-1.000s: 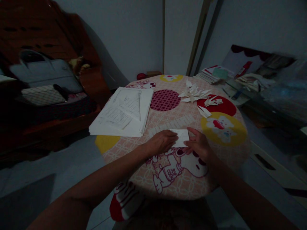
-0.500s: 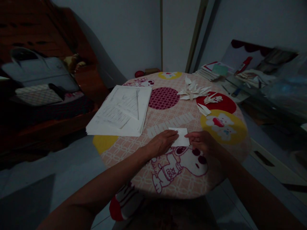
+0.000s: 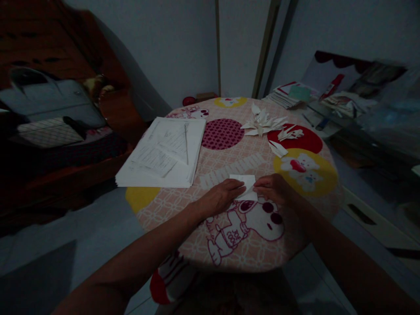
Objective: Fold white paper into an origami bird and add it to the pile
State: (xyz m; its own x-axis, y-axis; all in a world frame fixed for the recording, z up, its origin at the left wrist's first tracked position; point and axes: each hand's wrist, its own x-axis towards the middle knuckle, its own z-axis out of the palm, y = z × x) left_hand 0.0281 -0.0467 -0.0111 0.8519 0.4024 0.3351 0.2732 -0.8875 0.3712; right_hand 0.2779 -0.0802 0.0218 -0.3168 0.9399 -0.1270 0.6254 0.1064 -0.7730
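A small white square of folded paper (image 3: pixel 244 179) lies on the table in front of me, with a flap partly lifted near its middle. My left hand (image 3: pixel 226 192) holds the paper down at its left side, fingers together and their tips on its surface. From the right, my right hand (image 3: pixel 271 188) pinches the lifted flap between thumb and fingers. Beyond them, pointed folded-paper flowers (image 3: pixel 262 124) rest on the tablecloth, along with a smaller folded piece (image 3: pixel 278 149).
On the left of the round table, whose patterned cloth (image 3: pixel 197 236) shows at the front, sits a stack of white paper (image 3: pixel 197 153) with folded written sheets on it. Bags (image 3: pixel 52 103) stand on a wooden bench at left. A glass-topped table (image 3: pixel 331 116) with papers is at right.
My right hand has moved slightly left over the paper and now lifts a flap that lay flat before. My left hand stays at the paper's left side.
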